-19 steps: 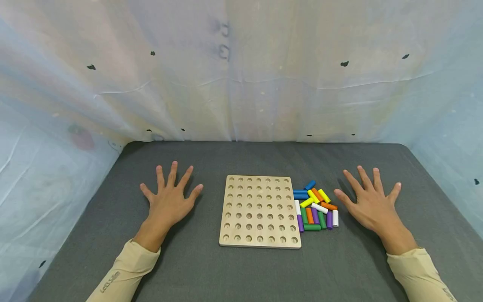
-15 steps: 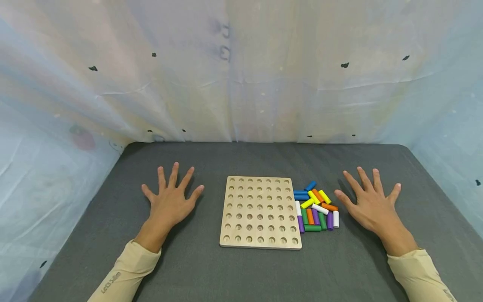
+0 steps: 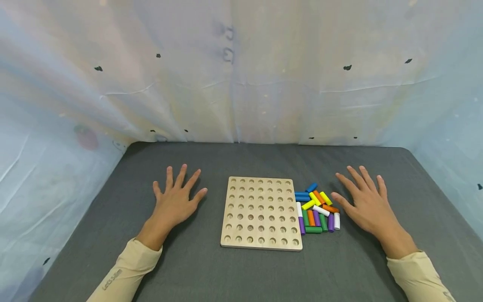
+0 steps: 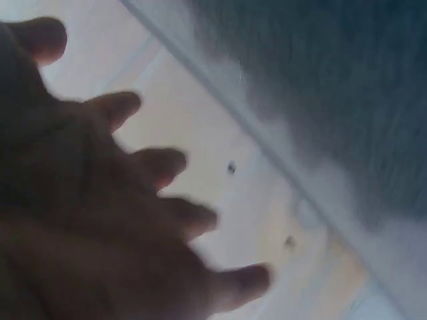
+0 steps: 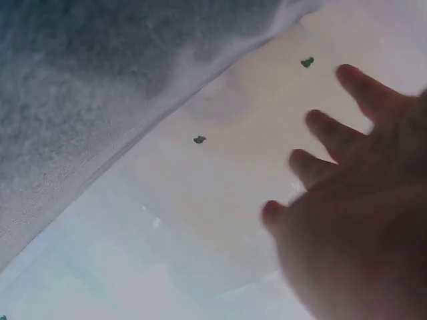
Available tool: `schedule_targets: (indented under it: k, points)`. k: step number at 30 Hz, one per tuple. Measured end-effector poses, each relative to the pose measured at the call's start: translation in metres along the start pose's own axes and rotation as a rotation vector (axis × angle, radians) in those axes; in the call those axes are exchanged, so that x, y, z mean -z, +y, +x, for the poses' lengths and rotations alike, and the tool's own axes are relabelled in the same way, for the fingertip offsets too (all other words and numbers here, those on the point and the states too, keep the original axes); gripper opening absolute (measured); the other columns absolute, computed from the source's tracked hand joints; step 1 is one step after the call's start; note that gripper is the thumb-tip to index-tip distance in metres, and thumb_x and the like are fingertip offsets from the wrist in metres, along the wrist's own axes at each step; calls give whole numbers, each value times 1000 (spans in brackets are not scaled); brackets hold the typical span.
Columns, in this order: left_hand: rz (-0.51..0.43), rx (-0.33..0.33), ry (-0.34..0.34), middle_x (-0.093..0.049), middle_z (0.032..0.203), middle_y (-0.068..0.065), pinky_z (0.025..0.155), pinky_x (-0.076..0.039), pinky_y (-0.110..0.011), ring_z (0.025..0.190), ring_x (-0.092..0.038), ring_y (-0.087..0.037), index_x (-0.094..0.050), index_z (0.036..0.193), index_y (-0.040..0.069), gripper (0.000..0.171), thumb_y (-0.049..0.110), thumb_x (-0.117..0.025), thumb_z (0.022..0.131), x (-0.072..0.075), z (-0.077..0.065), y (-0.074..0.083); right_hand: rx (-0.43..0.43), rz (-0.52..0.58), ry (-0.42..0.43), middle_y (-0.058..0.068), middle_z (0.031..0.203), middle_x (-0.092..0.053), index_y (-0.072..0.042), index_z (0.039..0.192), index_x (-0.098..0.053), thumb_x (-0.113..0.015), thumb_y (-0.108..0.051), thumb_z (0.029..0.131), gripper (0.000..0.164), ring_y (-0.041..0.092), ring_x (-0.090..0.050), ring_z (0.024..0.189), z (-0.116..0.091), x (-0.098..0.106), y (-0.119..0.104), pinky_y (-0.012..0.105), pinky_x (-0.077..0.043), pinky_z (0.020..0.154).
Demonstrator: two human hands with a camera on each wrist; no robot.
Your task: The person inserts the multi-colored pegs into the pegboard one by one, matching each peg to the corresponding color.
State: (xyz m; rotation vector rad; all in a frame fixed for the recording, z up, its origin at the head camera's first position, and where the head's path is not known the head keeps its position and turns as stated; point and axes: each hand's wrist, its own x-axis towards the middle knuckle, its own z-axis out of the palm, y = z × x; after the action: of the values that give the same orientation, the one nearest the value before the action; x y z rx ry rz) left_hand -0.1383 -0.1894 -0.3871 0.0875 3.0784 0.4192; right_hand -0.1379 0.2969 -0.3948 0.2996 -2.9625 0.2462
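Note:
A square wooden pegboard point(image 3: 255, 212) with rows of round holes lies in the middle of the table in the head view. Against its right side lies a cluster of short coloured pegs: blue ones point(image 3: 302, 199), yellow, orange point(image 3: 330, 208), white, green point(image 3: 313, 230) and purple. Left of the board is my left hand point(image 3: 173, 206), palm down with fingers spread, touching none of these things. My right hand point(image 3: 371, 207) is just right of the pegs, holding nothing, its thumb nearest the orange peg. Both wrist views show extended fingers.
The grey table point(image 3: 260, 277) has a back edge meeting a pale hanging sheet point(image 3: 264, 84) with dark marks. More sheeting point(image 3: 49, 176) hangs at the left and at the right.
My left hand has shifted a little to the right. The right hand's fingers have drawn closer together and tipped slightly left. The board and pegs stay in place on the table.

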Motion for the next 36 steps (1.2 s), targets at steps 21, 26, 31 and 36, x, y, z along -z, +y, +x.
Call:
schedule_targets:
  k: [21, 26, 31, 36]
  points:
    - [-244, -238, -359, -24, 166, 4, 120, -20, -62, 155, -17, -31, -36, 155, 25, 101, 41, -89, 70, -6, -22, 43, 342, 284, -210, 3, 121, -71, -17, 120, -72, -70, -12, 93, 28, 30, -64, 116, 62, 15, -24, 55, -51, 95]
    - [-239, -247, -385, -24, 166, 4, 121, -18, -61, 155, -15, -33, -35, 156, 23, 104, 38, -90, 69, -8, -21, 43, 360, 277, -269, 2, 116, -73, -18, 113, -75, -72, -8, 90, 26, 27, -67, 110, 69, 7, -21, 51, -54, 92]
    - [-235, -255, -384, -20, 167, 6, 120, -18, -62, 155, -15, -35, -34, 156, 21, 110, 38, -92, 64, -7, -21, 43, 378, 252, -255, 2, 112, -74, -17, 111, -76, -72, -7, 90, 24, 26, -69, 105, 72, 1, -18, 49, -56, 89]
    - [-228, -240, -361, -25, 165, 7, 120, -20, -62, 154, -18, -35, -38, 154, 21, 109, 37, -93, 62, -6, -20, 46, 401, 230, -245, 0, 109, -74, -17, 109, -76, -73, -6, 89, 23, 23, -69, 100, 75, 0, -17, 49, -56, 87]
